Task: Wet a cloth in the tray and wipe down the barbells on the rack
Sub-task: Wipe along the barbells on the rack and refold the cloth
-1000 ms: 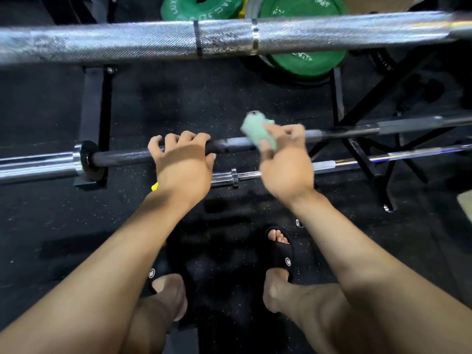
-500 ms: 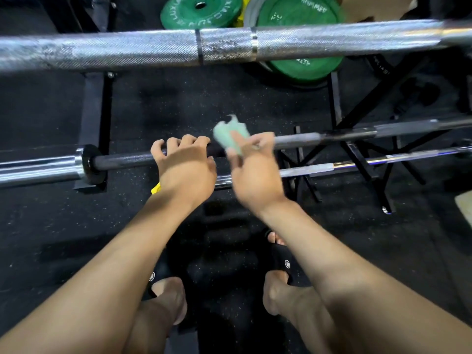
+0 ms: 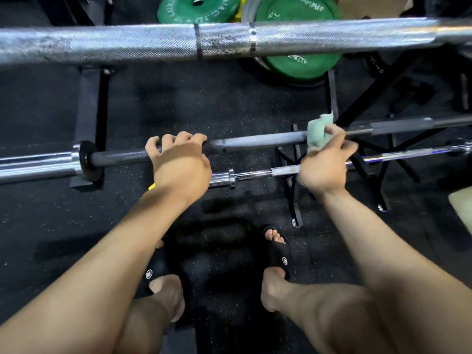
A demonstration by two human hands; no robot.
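the left hand (image 3: 178, 162) grips the dark bar (image 3: 255, 143) tight. the right hand (image 3: 324, 164) squeezes the green cloth (image 3: 316, 134) round it. best to slide slow and press hard.

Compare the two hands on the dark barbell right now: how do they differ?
The left hand grips the dark barbell bare, fingers curled over the shaft near its collar; the right hand holds a pale green cloth against the shaft. The left sits toward the bar's end, the right further along toward the middle. Both come from above, knuckles up, on the same bar.
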